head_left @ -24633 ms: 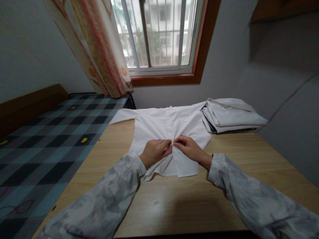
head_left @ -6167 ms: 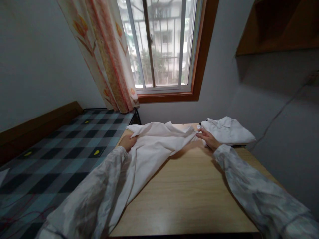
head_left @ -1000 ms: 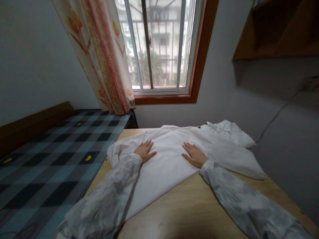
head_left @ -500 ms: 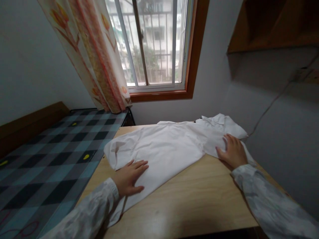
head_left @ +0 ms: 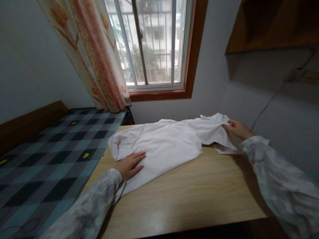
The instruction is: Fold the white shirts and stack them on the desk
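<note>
One white shirt (head_left: 161, 146) of thin, creased cloth is spread across the near-left and far part of one pale wood-grain table (head_left: 189, 199). Two hands are counted. The left hand (head_left: 129, 164) is laid flat, fingers extended, on the shirt's near-left part; nothing is gripped. The right hand (head_left: 238, 128) is closed on a raised sleeve (head_left: 215, 132) at the far right, pinched between thumb and fingers. One checked bedcover (head_left: 50, 156), one floral curtain (head_left: 92, 56) and one barred window (head_left: 152, 43) are noted.
</note>
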Tool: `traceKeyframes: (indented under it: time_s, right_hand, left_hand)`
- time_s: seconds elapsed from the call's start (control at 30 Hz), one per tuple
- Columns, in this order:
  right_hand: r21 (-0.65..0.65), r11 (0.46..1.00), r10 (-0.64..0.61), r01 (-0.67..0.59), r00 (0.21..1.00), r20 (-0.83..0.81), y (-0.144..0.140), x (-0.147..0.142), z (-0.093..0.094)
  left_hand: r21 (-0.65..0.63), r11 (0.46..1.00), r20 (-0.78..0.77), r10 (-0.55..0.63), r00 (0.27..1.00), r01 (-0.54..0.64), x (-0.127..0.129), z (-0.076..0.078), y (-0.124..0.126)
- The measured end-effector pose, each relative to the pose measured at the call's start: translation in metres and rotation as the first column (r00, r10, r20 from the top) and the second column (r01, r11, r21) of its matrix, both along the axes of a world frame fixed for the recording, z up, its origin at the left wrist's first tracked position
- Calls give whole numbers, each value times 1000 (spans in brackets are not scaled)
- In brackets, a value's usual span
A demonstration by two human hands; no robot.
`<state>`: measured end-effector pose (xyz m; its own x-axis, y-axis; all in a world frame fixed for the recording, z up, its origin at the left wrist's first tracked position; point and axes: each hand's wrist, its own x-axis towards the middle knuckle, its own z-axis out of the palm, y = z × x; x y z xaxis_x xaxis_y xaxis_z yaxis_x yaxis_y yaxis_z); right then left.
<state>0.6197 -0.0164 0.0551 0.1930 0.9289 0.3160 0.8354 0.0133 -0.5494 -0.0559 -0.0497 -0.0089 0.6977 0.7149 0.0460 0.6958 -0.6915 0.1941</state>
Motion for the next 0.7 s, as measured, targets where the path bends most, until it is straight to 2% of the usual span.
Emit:
traceKeyframes:
  time_s: [0.1,0.17,0.27,0.33,0.37,0.43,0.53,0.6,0.7]
  right_hand:
    - [-64,995,73,-78,995,-73,15,-1,45]
    - [-47,995,90,-91,996,-8,26,-6,75]
    - [131,991,-38,8,973,228,45,-17,110]
    - [257,966,-133,34,917,377,61,-23,118]
    - [280,959,-153,27,887,436,69,-26,116]
    - [247,969,-139,6,842,522,81,-31,102]
    - [159,987,-95,7,825,557,83,-43,66]
    - [170,985,-61,-37,841,538,70,-56,39]
    - [232,962,21,-142,890,456,35,-84,2]
  left_hand:
    - [17,999,35,28,999,-29,3,-4,0]
    - [24,999,57,38,998,-39,5,-7,-1]
    - [29,998,83,58,995,-60,7,-12,-1]
    - [33,996,103,74,992,-77,7,-15,1]
    - [35,995,111,84,990,-88,8,-17,2]
    - [37,993,123,107,987,-113,8,-20,5]
    - [48,989,150,132,980,-140,9,-23,9]
    - [60,987,176,134,975,-146,10,-23,9]
    - [71,986,205,135,969,-152,10,-20,8]
